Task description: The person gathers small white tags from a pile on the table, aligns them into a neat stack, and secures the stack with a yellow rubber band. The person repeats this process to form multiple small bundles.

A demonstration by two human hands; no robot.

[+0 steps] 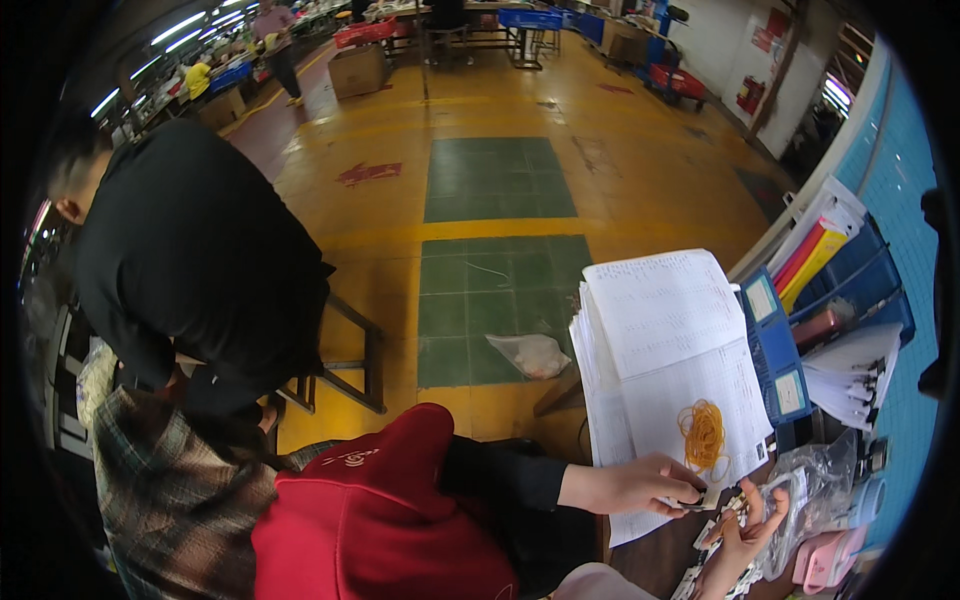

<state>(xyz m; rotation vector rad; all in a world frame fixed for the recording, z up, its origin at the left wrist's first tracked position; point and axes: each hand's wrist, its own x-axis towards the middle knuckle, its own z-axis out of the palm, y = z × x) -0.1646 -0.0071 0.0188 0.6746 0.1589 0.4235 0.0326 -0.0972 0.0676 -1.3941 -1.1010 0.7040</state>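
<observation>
My left hand [635, 484], in a black sleeve, is closed in a pinch on a small pale piece [711, 498] with a dark edge. Just to its right, my right hand [740, 548] has its fingers spread apart, and I see nothing held in them. Around and under the right hand lie several small black-and-white pieces [689, 582] on the brown tabletop [640, 555]. Beyond the hands, a loose bundle of yellow rubber bands [703, 438] rests on a stack of printed sheets [660, 310]. Clear plastic bags [822, 470] lie beside the right hand.
A blue file holder [865, 270] with papers stands against the blue wall at right. A pink box [828, 560] sits near a light-blue round container [866, 500]. At left, a person in black [210, 270] bends over by a stool [350, 370]. A plastic bag [530, 354] lies on the floor.
</observation>
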